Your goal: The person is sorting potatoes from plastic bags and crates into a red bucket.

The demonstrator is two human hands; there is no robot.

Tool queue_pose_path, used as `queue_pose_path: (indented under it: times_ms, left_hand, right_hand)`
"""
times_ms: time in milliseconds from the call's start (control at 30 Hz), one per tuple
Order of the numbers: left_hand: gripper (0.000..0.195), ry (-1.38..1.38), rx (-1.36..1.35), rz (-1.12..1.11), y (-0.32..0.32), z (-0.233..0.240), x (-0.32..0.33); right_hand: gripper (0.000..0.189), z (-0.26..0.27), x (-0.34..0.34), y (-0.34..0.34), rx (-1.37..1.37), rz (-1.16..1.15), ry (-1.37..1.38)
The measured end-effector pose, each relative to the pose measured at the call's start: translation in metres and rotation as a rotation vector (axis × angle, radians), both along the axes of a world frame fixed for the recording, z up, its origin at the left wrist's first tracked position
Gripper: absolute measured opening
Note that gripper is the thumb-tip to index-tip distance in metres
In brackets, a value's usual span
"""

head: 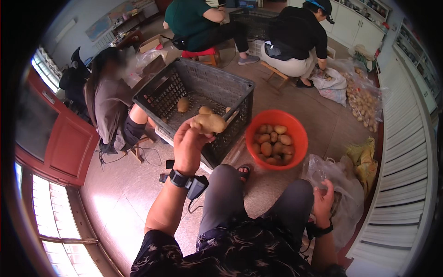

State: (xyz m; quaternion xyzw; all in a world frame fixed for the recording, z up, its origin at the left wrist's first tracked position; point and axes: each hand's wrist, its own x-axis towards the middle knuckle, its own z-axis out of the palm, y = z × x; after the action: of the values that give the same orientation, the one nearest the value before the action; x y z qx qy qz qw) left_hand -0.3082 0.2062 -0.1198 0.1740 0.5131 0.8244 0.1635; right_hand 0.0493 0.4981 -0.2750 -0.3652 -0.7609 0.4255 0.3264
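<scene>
My left hand grips a large potato above the near side of a black plastic crate. Inside the crate lie several potatoes, one of them near its left wall. Right of the crate, a red plastic basin on the floor holds many potatoes. My right hand is beside my right knee, over a clear plastic bag, its fingers apart and nothing seen in them. The bag's contents are mostly hidden.
A person sits left of the crate; two more people sit beyond it. A white woven sack and a clear bag of potatoes stand at the upper right. A yellow mesh sack lies by the white radiator cover. Cables lie on the floor.
</scene>
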Motion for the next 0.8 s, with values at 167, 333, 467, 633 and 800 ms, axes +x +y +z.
queue_pose_path:
  times_ms: [167,333,467,633,800]
  left_hand:
    - [0.040,-0.443,0.451,-0.289,-0.006,0.003,-0.007]
    - [0.041,-0.451,0.465,-0.318,-0.009,0.004,-0.003]
    - [0.041,-0.255,0.377,-0.248,-0.009,0.012,0.003]
    - [0.045,0.512,-0.257,0.193,-0.006,-0.006,-0.018]
    - [0.042,0.987,-0.975,0.454,-0.021,-0.015,-0.050]
  right_hand:
    - [0.041,-0.003,-0.004,-0.005,-0.195,-0.019,0.074]
    - [0.043,-0.012,-0.008,-0.004,-0.093,0.071,0.105]
    - [0.043,-0.018,0.001,0.007,-0.091,0.047,0.029]
    - [0.044,-0.042,0.028,0.022,0.020,-0.059,-0.015]
    - [0.034,-0.071,0.048,0.037,0.073,-0.044,-0.256]
